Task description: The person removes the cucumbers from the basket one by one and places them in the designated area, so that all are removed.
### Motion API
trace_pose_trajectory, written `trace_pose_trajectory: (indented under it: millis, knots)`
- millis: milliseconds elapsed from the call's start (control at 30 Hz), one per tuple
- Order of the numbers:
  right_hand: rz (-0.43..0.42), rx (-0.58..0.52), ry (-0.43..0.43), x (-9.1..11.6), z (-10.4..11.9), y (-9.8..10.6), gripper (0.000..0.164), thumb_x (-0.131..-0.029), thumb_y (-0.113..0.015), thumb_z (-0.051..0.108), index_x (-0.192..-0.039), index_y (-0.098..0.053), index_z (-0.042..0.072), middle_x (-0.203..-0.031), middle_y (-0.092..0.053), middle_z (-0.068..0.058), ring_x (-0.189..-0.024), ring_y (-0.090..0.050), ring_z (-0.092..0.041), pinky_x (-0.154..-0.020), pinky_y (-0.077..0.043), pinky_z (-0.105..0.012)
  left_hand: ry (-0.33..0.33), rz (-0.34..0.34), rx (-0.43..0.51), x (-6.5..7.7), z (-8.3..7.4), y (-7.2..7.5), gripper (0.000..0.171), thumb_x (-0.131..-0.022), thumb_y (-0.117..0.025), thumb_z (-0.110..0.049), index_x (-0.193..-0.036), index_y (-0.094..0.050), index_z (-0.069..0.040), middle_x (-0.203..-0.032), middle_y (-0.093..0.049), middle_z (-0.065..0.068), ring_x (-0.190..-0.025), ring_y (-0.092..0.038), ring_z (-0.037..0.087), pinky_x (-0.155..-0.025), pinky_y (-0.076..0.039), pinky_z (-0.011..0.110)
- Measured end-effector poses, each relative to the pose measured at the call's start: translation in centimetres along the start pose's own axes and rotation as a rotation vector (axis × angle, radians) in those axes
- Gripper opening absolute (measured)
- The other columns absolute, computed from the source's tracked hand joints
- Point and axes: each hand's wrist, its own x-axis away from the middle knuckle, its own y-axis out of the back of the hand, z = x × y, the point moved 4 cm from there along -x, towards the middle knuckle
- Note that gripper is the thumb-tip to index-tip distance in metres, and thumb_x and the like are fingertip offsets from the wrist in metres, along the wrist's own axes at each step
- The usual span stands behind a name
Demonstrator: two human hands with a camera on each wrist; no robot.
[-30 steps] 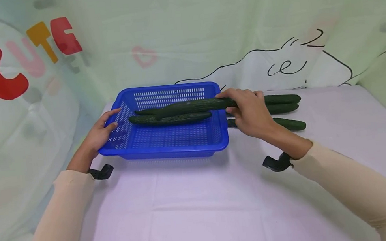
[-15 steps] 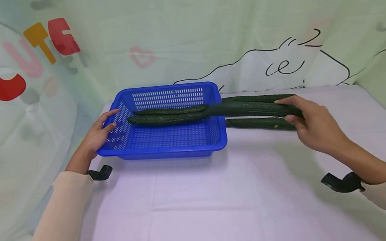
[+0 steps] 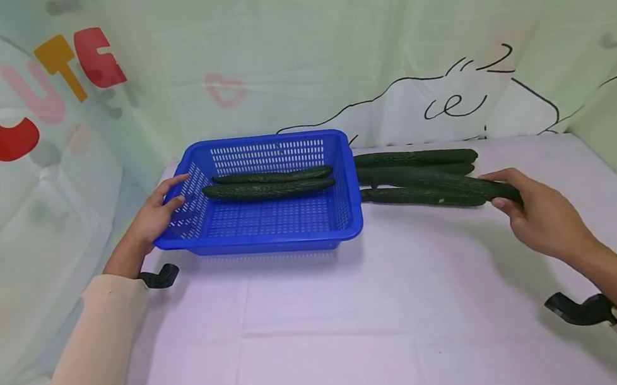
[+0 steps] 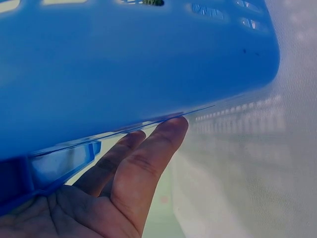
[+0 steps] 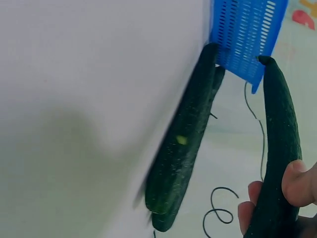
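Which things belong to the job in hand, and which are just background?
Job: blue perforated plastic basket; two long dark green cucumbers inside it; another cucumber in the right grip; three cucumbers beside the basket.
Background: pale green printed backdrop; white tablecloth.

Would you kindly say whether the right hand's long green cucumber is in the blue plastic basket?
Out: the head view shows the long green cucumber, held by the right hand, right of the blue plastic basket.

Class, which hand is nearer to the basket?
Left. The left hand touches the basket at its left end; the right hand is well beyond the basket's right end, gripping a cucumber.
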Motion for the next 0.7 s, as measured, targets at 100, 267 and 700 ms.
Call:
trace_pose_trajectory:
  millis: [100, 267, 700]
  knots:
    - [0.049, 0.003, -0.003, 0.1, -0.2, -0.8, 0.038, -0.098, -0.057, 0.007, -0.135, -0.051, 0.008, -0.079, -0.065, -0.015, -0.053, -0.038, -0.008, -0.047, -0.029, -0.025, -0.001, 0.001, -0.001, 0.0, -0.1, 0.0, 0.052, -0.107, -0.036, -0.026, -0.156, -0.023, -0.032, -0.165, -0.013, 0.018, -0.141, -0.031, 0.053, -0.105, -0.035, 0.070]
    - [0.095, 0.018, 0.064, -0.1, 0.4, -2.5, 0.037, -0.096, -0.061, 0.008, -0.132, -0.053, 0.009, -0.071, -0.064, -0.006, -0.056, -0.038, -0.008, -0.050, -0.028, -0.024, 0.003, 0.001, 0.003, 0.0, -0.1, 0.0, 0.052, -0.107, -0.036, -0.025, -0.156, -0.023, -0.032, -0.165, -0.013, 0.018, -0.141, -0.031, 0.053, -0.105, -0.035, 0.070]
    - [0.154, 0.009, 0.074, -1.9, 0.4, -5.0, 0.038, -0.092, -0.067, 0.008, -0.129, -0.059, 0.006, -0.115, -0.067, -0.026, -0.070, -0.051, -0.022, -0.059, -0.038, -0.030, -0.002, 0.005, 0.011, 0.1, -0.2, 0.0, 0.052, -0.107, -0.035, -0.024, -0.157, -0.022, -0.031, -0.165, -0.011, 0.018, -0.142, -0.029, 0.054, -0.104, -0.036, 0.070]
